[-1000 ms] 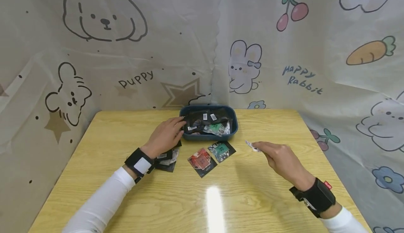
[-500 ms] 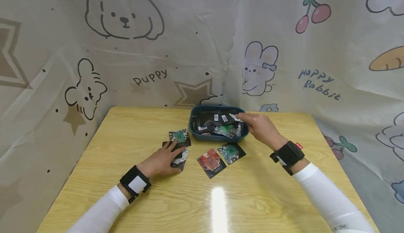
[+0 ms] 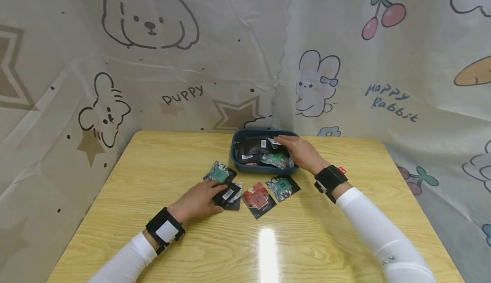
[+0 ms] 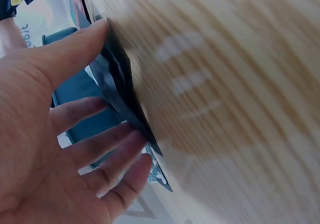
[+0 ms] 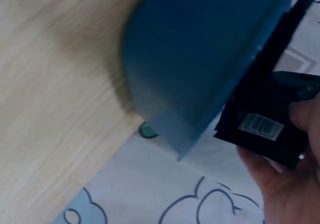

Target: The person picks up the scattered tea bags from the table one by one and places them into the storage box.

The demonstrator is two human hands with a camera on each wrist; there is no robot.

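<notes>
My right hand (image 3: 304, 153) is over the right side of a dark blue bin (image 3: 261, 169). Between thumb and fingers it pinches a small black sachet (image 5: 265, 99) with a barcode, seen clearly in the right wrist view. Several black sachets fill the bin, one with a green label (image 3: 274, 159). My left hand (image 3: 194, 202) lies against a small pile of black sachets (image 3: 228, 194) left of centre on the table. Its thumb and loosely straight fingers touch the pile's edges in the left wrist view. A green-labelled sachet (image 3: 219, 173) lies just behind this pile.
A red-fronted sachet (image 3: 258, 200) and another green-fronted sachet (image 3: 283, 188) lie face up in front of the bin. The wooden table (image 3: 314, 240) ends at a cartoon-printed cloth (image 3: 230, 61) standing behind it.
My right hand has come from the table's right side to the bin, carrying its sachet. My left hand has left the bin's left edge for the pile, which has shifted right.
</notes>
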